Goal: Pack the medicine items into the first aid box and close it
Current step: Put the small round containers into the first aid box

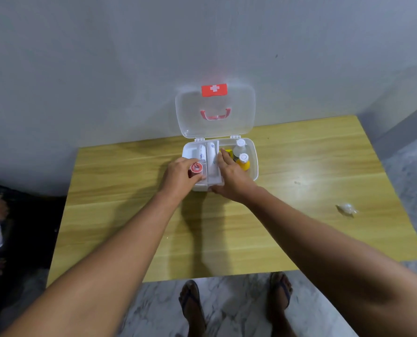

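Fingers of left hand (182, 177) clamp red roll (196, 169) over open first aid box (252, 164); right hand's (231, 177) spread on tray.

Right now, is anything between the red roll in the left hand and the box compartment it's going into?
Nothing visible blocks it. The left hand holds the red roll at the front left corner of the first aid box, whose lid stands open. The right hand rests on the tray beside it, not under the roll.
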